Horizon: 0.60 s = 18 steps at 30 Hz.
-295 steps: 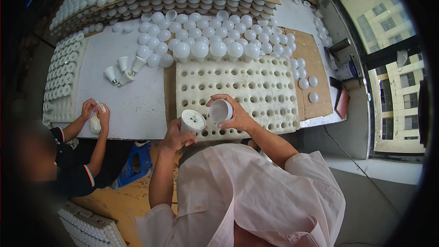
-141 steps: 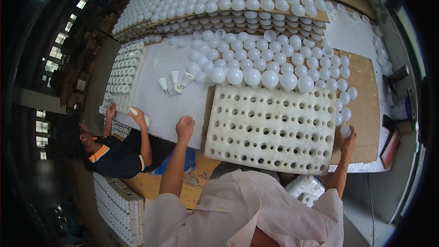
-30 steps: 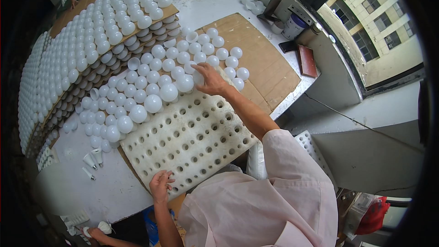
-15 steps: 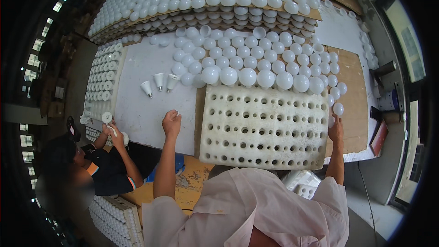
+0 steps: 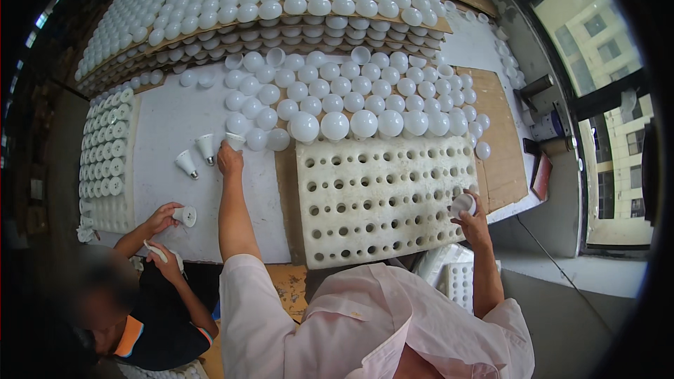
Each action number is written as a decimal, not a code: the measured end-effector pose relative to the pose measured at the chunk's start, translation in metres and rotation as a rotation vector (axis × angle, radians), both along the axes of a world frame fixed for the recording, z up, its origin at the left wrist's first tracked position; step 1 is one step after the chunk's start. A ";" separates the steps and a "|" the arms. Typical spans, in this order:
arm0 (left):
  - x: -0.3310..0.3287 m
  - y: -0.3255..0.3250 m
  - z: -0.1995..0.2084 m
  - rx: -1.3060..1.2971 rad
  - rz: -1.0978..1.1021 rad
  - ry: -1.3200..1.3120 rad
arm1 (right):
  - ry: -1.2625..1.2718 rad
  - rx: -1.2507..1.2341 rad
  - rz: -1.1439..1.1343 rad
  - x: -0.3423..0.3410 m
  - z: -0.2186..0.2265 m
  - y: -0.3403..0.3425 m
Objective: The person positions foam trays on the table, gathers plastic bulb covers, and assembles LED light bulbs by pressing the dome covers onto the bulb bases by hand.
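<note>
My left hand (image 5: 230, 159) is stretched forward over the table, its fingers closed around a white LED bulb base (image 5: 235, 140) beside the nearest domes. Two more bulb bases, one (image 5: 186, 164) and another (image 5: 205, 147), lie to its left with their metal screw caps toward me. My right hand (image 5: 473, 226) grips a white bulb dome (image 5: 463, 205), its open side showing, over the right edge of the foam tray (image 5: 372, 200). Rows of holes fill that tray, and a line of round white domes (image 5: 364, 125) rests along its far edge.
Many loose domes (image 5: 340, 85) cover the table behind the tray, with stacked boards (image 5: 189, 36) of domes beyond. At the left, a co-worker's hand (image 5: 163, 219) holds a bulb base (image 5: 184, 216) near a foam tray (image 5: 123, 220) of bulb bases. A window (image 5: 590, 35) is at the right.
My left hand has moved forward and grasped a bulb base. My right hand has taken a dome from the right side and drawn it back over the tray. The view has shifted.
</note>
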<state>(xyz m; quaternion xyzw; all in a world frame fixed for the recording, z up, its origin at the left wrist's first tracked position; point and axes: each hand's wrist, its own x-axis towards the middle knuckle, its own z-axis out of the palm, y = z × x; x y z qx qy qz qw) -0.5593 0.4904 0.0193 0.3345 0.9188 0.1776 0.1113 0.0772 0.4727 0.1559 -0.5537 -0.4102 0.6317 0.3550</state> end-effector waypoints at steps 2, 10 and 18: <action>0.002 -0.006 -0.004 0.068 0.027 0.017 | 0.049 -0.008 0.087 -0.021 0.008 0.000; 0.129 -0.104 0.048 0.933 0.088 -1.410 | 0.173 0.155 0.453 -0.104 0.007 0.034; 0.261 -0.164 0.127 0.501 -0.350 -1.637 | 0.356 0.143 0.777 -0.159 0.008 -0.004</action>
